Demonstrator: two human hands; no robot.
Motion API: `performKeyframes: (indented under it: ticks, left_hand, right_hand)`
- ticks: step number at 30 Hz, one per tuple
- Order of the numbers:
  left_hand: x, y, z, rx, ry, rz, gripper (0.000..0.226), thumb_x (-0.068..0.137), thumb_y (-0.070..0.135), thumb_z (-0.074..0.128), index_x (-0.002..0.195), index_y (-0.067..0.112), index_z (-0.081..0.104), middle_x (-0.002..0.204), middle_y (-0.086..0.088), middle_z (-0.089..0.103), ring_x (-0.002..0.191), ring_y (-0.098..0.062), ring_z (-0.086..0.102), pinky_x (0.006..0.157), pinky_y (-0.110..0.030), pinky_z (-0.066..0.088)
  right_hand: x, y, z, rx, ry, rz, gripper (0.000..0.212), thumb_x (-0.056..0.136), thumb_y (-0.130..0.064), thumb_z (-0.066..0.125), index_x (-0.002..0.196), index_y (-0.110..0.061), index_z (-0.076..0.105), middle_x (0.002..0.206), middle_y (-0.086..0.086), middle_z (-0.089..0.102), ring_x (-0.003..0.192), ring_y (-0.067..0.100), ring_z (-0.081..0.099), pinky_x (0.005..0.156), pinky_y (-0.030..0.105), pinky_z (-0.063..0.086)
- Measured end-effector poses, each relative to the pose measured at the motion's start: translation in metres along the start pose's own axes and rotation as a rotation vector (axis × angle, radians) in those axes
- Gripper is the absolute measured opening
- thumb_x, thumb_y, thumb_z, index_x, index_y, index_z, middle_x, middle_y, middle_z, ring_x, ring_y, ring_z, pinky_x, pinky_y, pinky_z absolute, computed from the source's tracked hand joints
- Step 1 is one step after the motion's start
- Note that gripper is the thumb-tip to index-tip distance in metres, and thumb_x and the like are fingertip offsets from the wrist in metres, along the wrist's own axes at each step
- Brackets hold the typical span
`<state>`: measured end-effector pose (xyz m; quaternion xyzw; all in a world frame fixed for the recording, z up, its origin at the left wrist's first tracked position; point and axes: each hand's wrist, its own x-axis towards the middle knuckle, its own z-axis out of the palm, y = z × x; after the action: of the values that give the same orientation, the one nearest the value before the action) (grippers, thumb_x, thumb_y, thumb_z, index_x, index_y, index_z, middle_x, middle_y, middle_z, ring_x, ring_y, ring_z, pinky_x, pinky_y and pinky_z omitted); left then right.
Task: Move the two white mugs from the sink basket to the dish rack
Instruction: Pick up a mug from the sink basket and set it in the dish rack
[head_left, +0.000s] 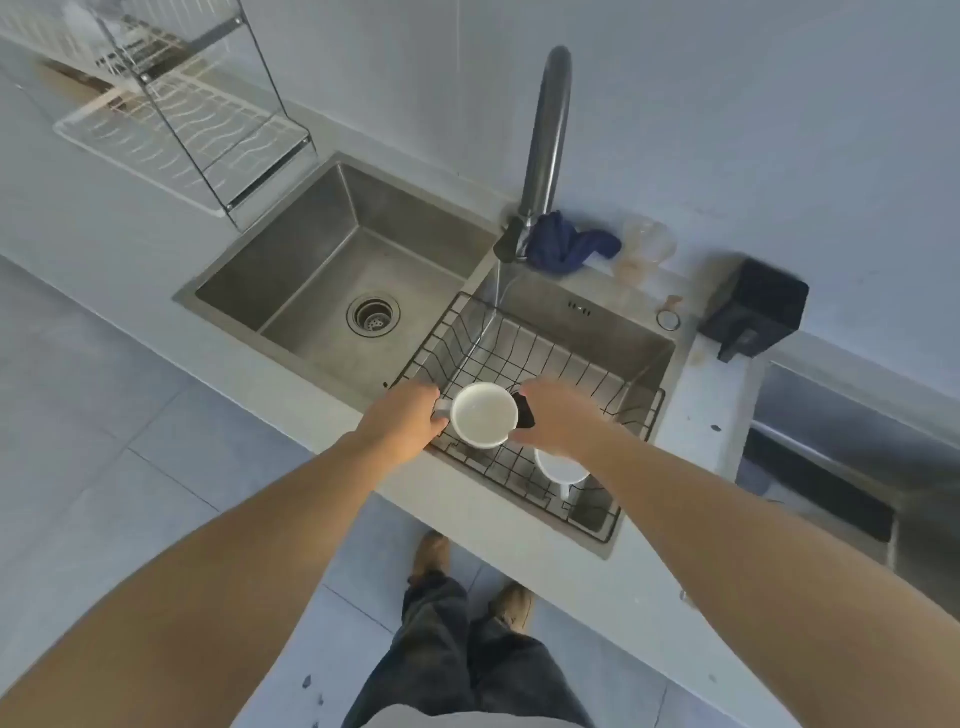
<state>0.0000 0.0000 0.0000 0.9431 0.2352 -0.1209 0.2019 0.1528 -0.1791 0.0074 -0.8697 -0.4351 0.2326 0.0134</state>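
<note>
Left hand (402, 421) grips the first white mug (483, 414) by its handle above the sink basket (566, 358); right hand (558, 415) curls over the second mug (561, 470), grip unclear; dish rack (176, 135) holds neither.

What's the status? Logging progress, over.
Left hand gripping first mug by its handle. Right hand over second mug, still in basket. Rack path clear.

Soft, even, bluish daylight fills the scene, with only faint shadows. The steel sink (332, 260) shows dull sheen rather than glare. Wide-angle distortion bends the counter edge (130, 306) and stretches both forearms toward the lower corners. The dish rack (176, 130) at upper left looks smeared and soft; the centre is sharper.
</note>
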Motion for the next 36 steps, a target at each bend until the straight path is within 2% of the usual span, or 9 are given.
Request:
performKeyframes:
  ticks: [5,8,11,14,22,28,31,36]
  left_hand:
    - [0.024,-0.006,0.007,0.006,-0.051,0.013,0.023,0.095,0.026,0.065,0.106,0.006,0.063,0.101,-0.009,0.061,0.090,-0.030,0.063,0.075,-0.042,0.052]
    - [0.034,-0.007,0.012,0.020,-0.079,0.020,0.017,0.094,0.024,0.067,0.102,0.008,0.064,0.099,-0.010,0.065,0.083,-0.026,0.060,0.069,-0.038,0.048]
    - [0.040,-0.007,0.015,0.048,-0.123,0.003,0.015,0.095,0.021,0.065,0.101,0.007,0.066,0.099,-0.013,0.069,0.086,-0.030,0.066,0.074,-0.042,0.055]
    - [0.044,-0.007,0.018,0.072,-0.157,-0.022,0.017,0.097,0.019,0.063,0.104,0.005,0.068,0.100,-0.014,0.071,0.093,-0.033,0.069,0.082,-0.048,0.059]
    - [0.052,-0.004,0.024,0.120,-0.183,-0.052,0.012,0.097,0.009,0.059,0.104,0.004,0.068,0.102,-0.014,0.073,0.092,-0.033,0.070,0.082,-0.047,0.060]
    - [0.051,-0.006,0.025,0.130,-0.186,-0.034,0.014,0.097,0.008,0.056,0.096,0.004,0.069,0.095,-0.013,0.073,0.086,-0.031,0.070,0.079,-0.045,0.060]
    - [0.051,-0.007,0.025,0.083,-0.190,-0.045,0.019,0.097,0.008,0.053,0.090,0.002,0.069,0.092,-0.016,0.073,0.073,-0.027,0.063,0.068,-0.038,0.052]
    - [0.049,-0.011,0.014,-0.003,-0.130,0.017,0.023,0.101,0.020,0.055,0.093,0.003,0.068,0.094,-0.013,0.071,0.087,-0.030,0.068,0.082,-0.045,0.057]
  right_hand:
    - [0.022,-0.003,0.007,-0.042,-0.072,-0.013,0.071,0.072,-0.055,0.076,0.131,-0.022,0.052,0.123,-0.001,0.056,0.112,0.022,0.055,0.095,0.043,0.048]
    - [0.031,-0.003,0.013,-0.059,-0.077,-0.034,0.081,0.070,-0.056,0.077,0.136,-0.019,0.049,0.126,0.000,0.055,0.114,0.022,0.055,0.094,0.042,0.048]
    - [0.036,-0.005,0.021,-0.091,-0.080,-0.044,0.090,0.065,-0.059,0.080,0.138,-0.018,0.047,0.124,0.000,0.055,0.111,0.023,0.056,0.090,0.039,0.049]
    - [0.040,-0.005,0.029,-0.096,-0.078,-0.061,0.096,0.062,-0.061,0.081,0.138,-0.015,0.044,0.126,0.002,0.053,0.112,0.024,0.054,0.093,0.042,0.049]
    - [0.043,-0.004,0.047,-0.067,-0.008,-0.031,0.108,0.056,-0.069,0.081,0.139,-0.014,0.040,0.125,0.002,0.051,0.107,0.026,0.056,0.092,0.043,0.048]
    - [0.044,-0.002,0.052,0.010,0.010,-0.017,0.106,0.054,-0.066,0.085,0.138,-0.017,0.043,0.124,0.001,0.051,0.104,0.025,0.057,0.090,0.041,0.049]
    - [0.045,0.002,0.049,0.027,-0.008,-0.035,0.105,0.054,-0.065,0.085,0.138,-0.018,0.042,0.124,0.000,0.051,0.106,0.024,0.056,0.092,0.043,0.049]
    - [0.045,0.009,0.032,0.065,-0.005,-0.069,0.103,0.056,-0.064,0.084,0.139,-0.019,0.042,0.123,0.000,0.051,0.107,0.022,0.055,0.093,0.041,0.049]
